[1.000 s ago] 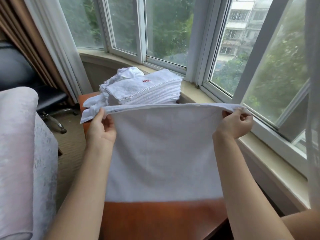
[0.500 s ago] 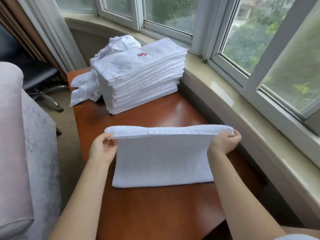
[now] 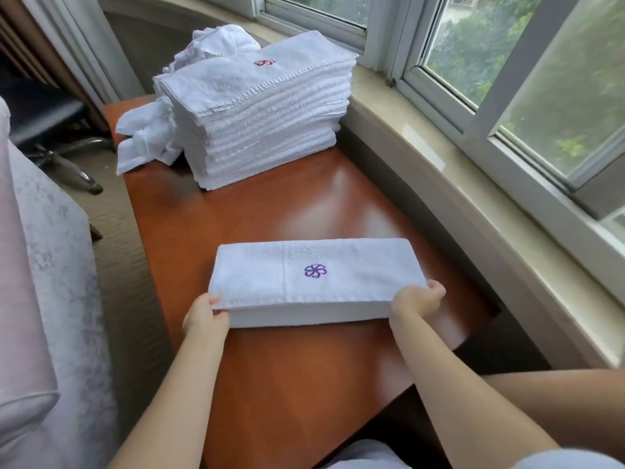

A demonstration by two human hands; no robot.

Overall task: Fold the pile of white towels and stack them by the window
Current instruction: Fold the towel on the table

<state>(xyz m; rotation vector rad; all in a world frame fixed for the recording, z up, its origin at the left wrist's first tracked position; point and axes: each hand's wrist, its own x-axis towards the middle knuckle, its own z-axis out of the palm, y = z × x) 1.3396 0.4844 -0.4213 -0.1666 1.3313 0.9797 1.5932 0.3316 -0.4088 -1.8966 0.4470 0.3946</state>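
Folded towel (image 3: 314, 275) on table (image 3: 277, 374), towel stack (image 3: 260, 110) beyond, windowsill (image 3: 473, 211) right

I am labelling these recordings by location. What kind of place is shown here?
Probably a hotel room: a tall stack of folded towels with an embroidered logo, a wooden table under a bay window, and curtains.

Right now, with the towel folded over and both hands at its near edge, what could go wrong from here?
1. The left hand and right hand pinch only the top layer of the towel; letting go unevenly could leave the edges misaligned.
2. The stack is tall, and adding another could tip it.
3. The unfolded towels hang over the table edge and might slide off.
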